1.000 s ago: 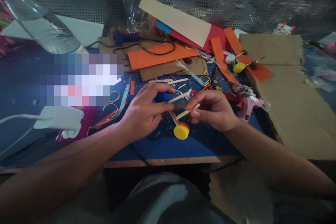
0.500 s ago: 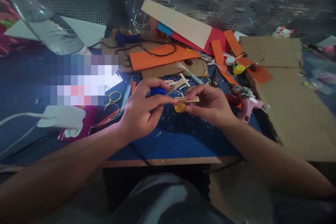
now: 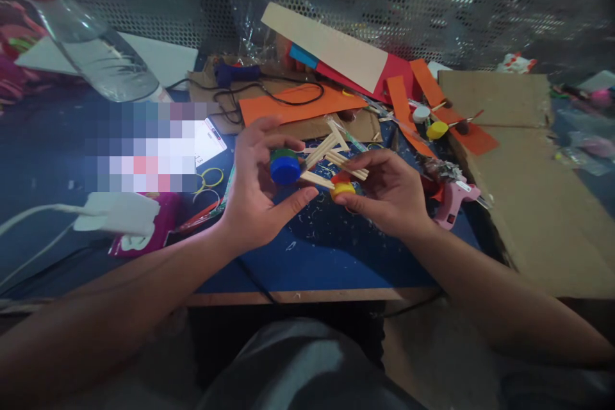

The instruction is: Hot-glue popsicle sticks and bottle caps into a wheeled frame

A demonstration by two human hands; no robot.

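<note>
Wooden sticks (image 3: 319, 152) joined into an angled frame hang above the table, with bottle caps at their ends. A blue cap (image 3: 286, 170) with a green one (image 3: 283, 155) behind it is at the left end, a yellow cap (image 3: 343, 190) at the lower right. My right hand (image 3: 387, 189) pinches the frame at the yellow cap, thumb on the cap and fingers by the sticks. My left hand (image 3: 254, 189) is open around the blue cap, thumb stretched out below the sticks. Whether its fingers touch the cap from behind is hidden.
A pink glue gun (image 3: 454, 200) lies to the right, beside cardboard (image 3: 552, 205). Orange paper (image 3: 298, 104), a blue tool with a black cord (image 3: 235, 73) and loose caps are at the back. A water bottle (image 3: 106, 57), a lit phone (image 3: 210, 141) and a white charger (image 3: 120, 213) are left.
The stick frame has turned, showing more of its sticks and the blue cap. My left fingers have spread away from the sticks, while my right hand keeps its hold.
</note>
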